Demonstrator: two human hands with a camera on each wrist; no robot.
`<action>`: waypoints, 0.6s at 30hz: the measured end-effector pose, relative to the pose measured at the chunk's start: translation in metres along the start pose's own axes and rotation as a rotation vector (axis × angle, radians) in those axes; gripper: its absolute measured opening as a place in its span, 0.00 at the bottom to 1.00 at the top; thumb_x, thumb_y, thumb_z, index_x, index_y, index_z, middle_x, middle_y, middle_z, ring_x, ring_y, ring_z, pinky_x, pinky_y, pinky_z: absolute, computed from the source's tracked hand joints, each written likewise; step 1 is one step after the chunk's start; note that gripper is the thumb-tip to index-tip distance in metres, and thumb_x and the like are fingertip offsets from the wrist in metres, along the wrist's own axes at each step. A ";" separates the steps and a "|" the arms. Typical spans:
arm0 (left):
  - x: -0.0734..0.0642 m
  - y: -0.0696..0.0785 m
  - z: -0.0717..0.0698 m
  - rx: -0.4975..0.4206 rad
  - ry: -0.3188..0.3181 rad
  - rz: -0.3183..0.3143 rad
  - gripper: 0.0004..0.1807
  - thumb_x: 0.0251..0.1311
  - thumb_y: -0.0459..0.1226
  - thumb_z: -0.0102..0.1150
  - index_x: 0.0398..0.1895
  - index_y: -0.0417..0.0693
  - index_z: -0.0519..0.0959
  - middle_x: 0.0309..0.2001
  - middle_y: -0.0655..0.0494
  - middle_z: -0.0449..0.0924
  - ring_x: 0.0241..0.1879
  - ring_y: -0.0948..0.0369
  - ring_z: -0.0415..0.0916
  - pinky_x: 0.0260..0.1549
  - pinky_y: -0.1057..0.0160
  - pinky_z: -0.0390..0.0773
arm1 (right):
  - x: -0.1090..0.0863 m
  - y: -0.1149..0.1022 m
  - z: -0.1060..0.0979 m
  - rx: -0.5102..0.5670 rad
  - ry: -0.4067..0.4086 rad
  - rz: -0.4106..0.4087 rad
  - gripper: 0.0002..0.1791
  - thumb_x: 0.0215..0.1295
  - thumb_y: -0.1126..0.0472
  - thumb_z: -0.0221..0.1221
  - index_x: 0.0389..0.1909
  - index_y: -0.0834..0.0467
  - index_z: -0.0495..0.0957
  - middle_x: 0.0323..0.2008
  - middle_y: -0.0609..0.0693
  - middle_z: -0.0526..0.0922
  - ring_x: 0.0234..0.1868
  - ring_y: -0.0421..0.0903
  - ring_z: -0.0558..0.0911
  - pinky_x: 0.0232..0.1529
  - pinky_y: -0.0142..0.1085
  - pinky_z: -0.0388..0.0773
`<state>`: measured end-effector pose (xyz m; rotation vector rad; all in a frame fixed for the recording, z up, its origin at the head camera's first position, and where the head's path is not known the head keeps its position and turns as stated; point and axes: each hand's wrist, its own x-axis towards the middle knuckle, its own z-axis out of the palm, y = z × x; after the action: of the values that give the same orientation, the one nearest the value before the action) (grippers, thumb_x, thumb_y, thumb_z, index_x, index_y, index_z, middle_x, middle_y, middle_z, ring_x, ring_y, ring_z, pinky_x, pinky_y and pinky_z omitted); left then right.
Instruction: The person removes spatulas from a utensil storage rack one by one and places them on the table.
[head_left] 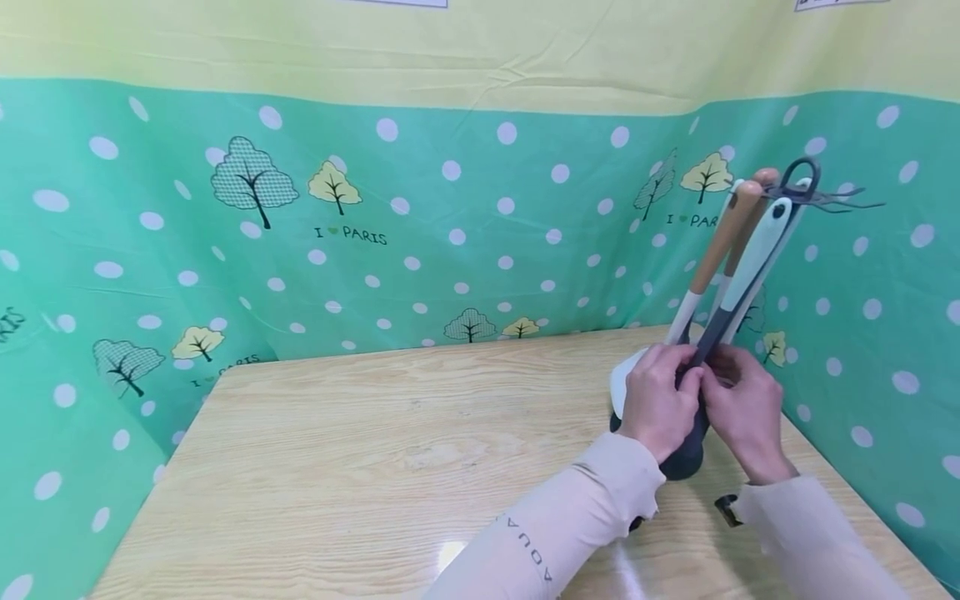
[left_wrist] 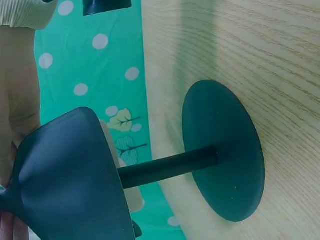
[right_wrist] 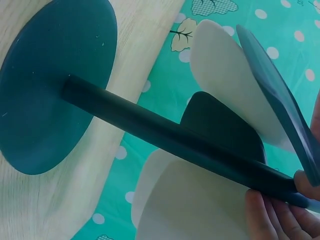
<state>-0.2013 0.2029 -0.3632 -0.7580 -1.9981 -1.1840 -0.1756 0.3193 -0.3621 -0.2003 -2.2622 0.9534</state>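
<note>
The left hand (head_left: pixel 663 404) is gripping a dark spatula (left_wrist: pixel 72 175) around its neck; the right hand (head_left: pixel 746 404) is apparently gripping the utensil stand (right_wrist: pixel 140 120) around its pole. The stand is standing toward the right side of the table (head_left: pixel 360 450). Crowded handles are probably risking snags, and uneven pulling is risking a tip. No container is showing; the stand's top is bearing several utensils, 2 having tan handles (head_left: pixel 718 250).

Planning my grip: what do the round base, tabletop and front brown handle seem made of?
Round base: metal or plastic, unclear, matte; evenly dark. Tabletop: wood or laminate, slightly glossy; grain, bright reflection. Front brown handle: wood or plastic, unclear, smooth; uniform brown.
</note>
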 end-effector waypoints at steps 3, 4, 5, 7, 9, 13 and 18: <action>0.001 0.000 0.000 0.012 0.007 0.012 0.09 0.57 0.35 0.65 0.42 0.47 0.83 0.36 0.59 0.80 0.40 0.68 0.79 0.45 0.81 0.71 | 0.001 0.000 0.000 0.003 -0.006 -0.001 0.19 0.65 0.59 0.58 0.53 0.66 0.76 0.44 0.64 0.82 0.40 0.41 0.80 0.34 0.12 0.67; 0.001 0.000 0.000 0.015 0.007 0.013 0.09 0.57 0.35 0.65 0.42 0.47 0.83 0.36 0.59 0.80 0.39 0.68 0.79 0.45 0.81 0.71 | 0.001 0.000 0.000 0.005 -0.008 -0.001 0.19 0.65 0.59 0.58 0.53 0.66 0.76 0.44 0.64 0.82 0.40 0.41 0.80 0.34 0.12 0.67; 0.001 0.001 0.000 0.019 0.008 0.015 0.09 0.57 0.35 0.65 0.42 0.47 0.83 0.36 0.59 0.80 0.39 0.68 0.79 0.45 0.81 0.71 | 0.001 0.000 0.000 0.005 -0.005 -0.002 0.19 0.65 0.59 0.58 0.53 0.65 0.76 0.44 0.64 0.82 0.39 0.36 0.79 0.34 0.13 0.67; 0.001 0.001 0.000 0.025 0.006 0.017 0.09 0.57 0.35 0.65 0.42 0.47 0.83 0.36 0.59 0.80 0.39 0.68 0.79 0.45 0.81 0.71 | 0.001 0.000 0.001 0.006 0.000 -0.002 0.18 0.65 0.59 0.58 0.52 0.65 0.77 0.43 0.63 0.82 0.37 0.30 0.76 0.35 0.13 0.67; 0.001 0.000 0.001 0.028 0.000 0.016 0.09 0.58 0.35 0.64 0.42 0.47 0.83 0.37 0.59 0.80 0.40 0.68 0.79 0.45 0.81 0.71 | 0.001 0.001 0.001 0.008 0.005 -0.004 0.18 0.65 0.59 0.58 0.52 0.65 0.77 0.44 0.63 0.82 0.38 0.34 0.78 0.35 0.13 0.67; 0.000 0.000 0.001 0.026 -0.007 0.012 0.09 0.58 0.35 0.64 0.42 0.47 0.82 0.37 0.59 0.80 0.40 0.68 0.79 0.46 0.81 0.70 | 0.000 0.002 0.002 0.013 0.013 -0.006 0.17 0.65 0.60 0.58 0.51 0.65 0.77 0.43 0.62 0.82 0.40 0.46 0.80 0.36 0.12 0.68; 0.000 0.000 0.000 0.024 -0.006 0.011 0.08 0.58 0.35 0.64 0.42 0.47 0.82 0.37 0.59 0.80 0.40 0.67 0.78 0.46 0.81 0.70 | -0.001 0.002 0.003 0.017 0.005 0.015 0.18 0.65 0.59 0.58 0.52 0.64 0.76 0.43 0.62 0.82 0.36 0.28 0.74 0.36 0.13 0.67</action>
<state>-0.2015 0.2031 -0.3637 -0.7595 -2.0071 -1.1507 -0.1771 0.3191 -0.3655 -0.2117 -2.2503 0.9786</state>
